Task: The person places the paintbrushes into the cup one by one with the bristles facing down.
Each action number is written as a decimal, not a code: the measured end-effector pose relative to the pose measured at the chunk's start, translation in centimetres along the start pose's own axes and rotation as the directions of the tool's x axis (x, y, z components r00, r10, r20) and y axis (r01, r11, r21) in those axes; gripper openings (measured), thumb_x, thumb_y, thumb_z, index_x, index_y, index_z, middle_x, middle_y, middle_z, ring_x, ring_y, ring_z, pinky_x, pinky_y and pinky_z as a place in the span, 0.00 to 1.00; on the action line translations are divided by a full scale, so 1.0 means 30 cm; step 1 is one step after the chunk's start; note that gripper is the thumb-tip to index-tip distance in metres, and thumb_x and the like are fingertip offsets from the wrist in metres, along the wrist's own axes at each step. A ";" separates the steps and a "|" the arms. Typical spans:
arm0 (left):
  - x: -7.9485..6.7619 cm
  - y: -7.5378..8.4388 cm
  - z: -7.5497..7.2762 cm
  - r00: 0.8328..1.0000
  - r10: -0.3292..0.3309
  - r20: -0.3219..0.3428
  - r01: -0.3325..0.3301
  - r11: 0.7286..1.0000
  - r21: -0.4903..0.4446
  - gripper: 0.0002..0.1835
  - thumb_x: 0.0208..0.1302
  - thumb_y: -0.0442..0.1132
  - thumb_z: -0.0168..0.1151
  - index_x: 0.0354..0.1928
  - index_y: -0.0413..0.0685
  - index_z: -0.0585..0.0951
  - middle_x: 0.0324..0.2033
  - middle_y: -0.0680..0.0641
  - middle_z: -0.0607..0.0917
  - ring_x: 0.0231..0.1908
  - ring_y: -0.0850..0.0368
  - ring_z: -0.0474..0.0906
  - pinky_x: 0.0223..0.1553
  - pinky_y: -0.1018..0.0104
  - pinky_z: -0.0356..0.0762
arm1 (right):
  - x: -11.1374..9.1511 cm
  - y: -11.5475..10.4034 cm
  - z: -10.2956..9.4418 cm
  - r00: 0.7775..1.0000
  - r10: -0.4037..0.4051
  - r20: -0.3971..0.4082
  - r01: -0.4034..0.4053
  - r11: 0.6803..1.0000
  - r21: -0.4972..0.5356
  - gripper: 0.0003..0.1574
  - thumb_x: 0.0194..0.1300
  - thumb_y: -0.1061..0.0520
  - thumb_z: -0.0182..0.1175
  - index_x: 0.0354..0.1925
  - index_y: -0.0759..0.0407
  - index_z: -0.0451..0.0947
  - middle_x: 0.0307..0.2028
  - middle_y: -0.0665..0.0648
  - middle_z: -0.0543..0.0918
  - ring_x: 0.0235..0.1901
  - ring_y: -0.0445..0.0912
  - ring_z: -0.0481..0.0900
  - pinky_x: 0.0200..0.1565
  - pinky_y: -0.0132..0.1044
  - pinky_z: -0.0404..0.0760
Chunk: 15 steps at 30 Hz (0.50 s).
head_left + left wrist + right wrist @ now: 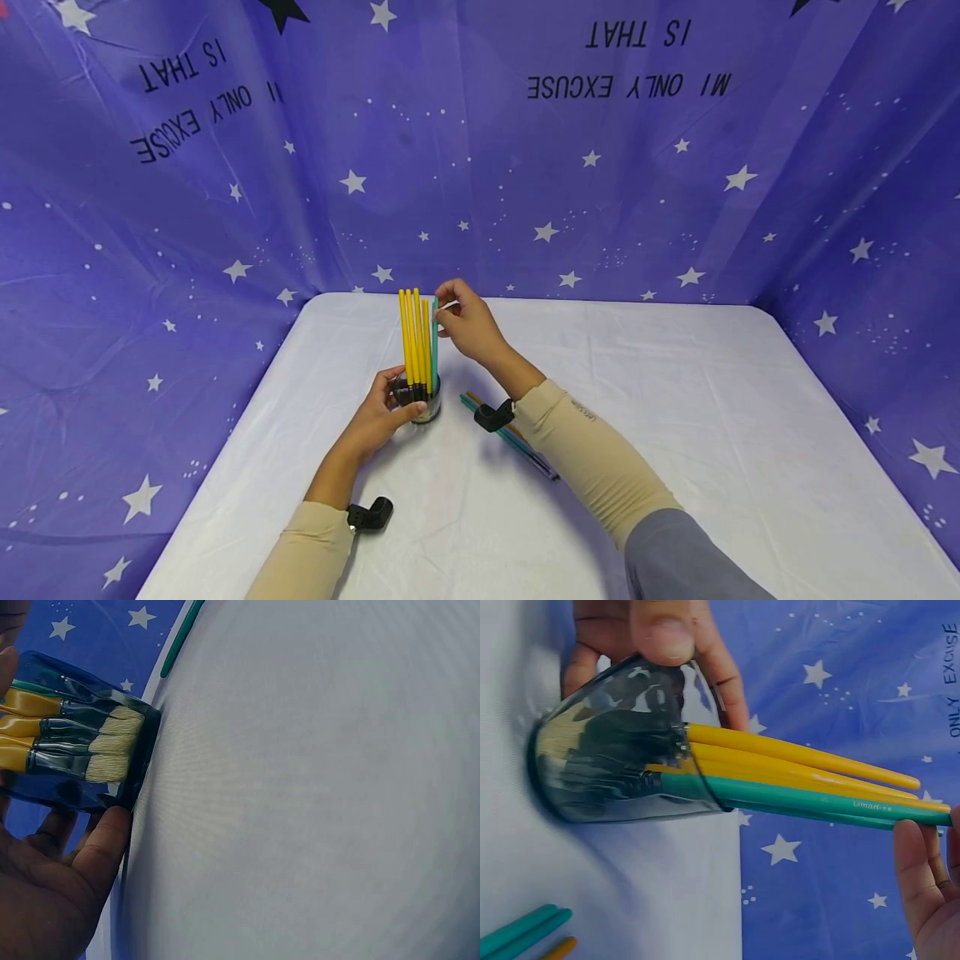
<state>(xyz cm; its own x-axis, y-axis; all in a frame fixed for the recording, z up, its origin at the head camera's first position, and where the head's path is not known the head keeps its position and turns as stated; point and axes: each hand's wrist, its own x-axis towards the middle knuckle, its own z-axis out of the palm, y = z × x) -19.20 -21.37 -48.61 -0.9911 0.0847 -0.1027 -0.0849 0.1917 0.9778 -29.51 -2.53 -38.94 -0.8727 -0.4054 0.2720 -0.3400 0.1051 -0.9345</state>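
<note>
My left hand (375,423) grips a clear glass (667,808) around its side, with the glass standing on the white table. Several yellow-handled paintbrushes (411,342) stand in it, handles up. Their pale flat bristles (116,746) are down at the glass bottom in the left wrist view. At the right side of the bunch, my right hand (472,323) pinches the upper end of a green paintbrush (780,795) between thumb and fingers. That brush's lower end is inside the glass, and another green handle (817,816) lies close beneath it in the right wrist view.
More paintbrushes (517,443), with green and orange-yellow handles, lie on the white-covered table (675,400) right of the glass, partly under my right forearm. A purple star-patterned curtain (480,150) surrounds the table's back and sides.
</note>
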 end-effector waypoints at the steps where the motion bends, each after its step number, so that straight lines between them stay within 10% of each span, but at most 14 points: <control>1: -0.001 0.001 0.000 1.000 0.003 0.003 -0.003 1.000 0.000 0.44 0.62 0.39 0.70 0.73 0.51 0.54 0.65 0.37 0.67 0.63 0.42 0.69 0.56 0.56 0.68 | 0.000 0.003 0.001 1.000 0.003 0.000 -0.003 1.000 -0.008 0.13 0.72 0.66 0.55 0.53 0.62 0.69 0.44 0.59 0.73 0.40 0.50 0.80 0.39 0.42 0.83; 15: -0.026 0.055 0.008 1.000 -0.012 0.011 0.012 1.000 -0.006 0.43 0.63 0.34 0.68 0.74 0.47 0.53 0.66 0.33 0.65 0.64 0.38 0.67 0.58 0.53 0.66 | -0.012 0.031 -0.024 1.000 0.031 0.005 -0.031 0.999 -0.024 0.19 0.70 0.63 0.56 0.58 0.60 0.69 0.44 0.58 0.77 0.41 0.50 0.81 0.40 0.42 0.82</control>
<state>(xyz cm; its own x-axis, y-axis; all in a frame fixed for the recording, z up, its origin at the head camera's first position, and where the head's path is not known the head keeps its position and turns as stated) -18.54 -20.88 -46.97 -0.9889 0.0931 -0.1162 -0.0972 0.1871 0.9775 -29.75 -1.63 -39.75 -0.8811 -0.4066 0.2416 -0.3211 0.1393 -0.9367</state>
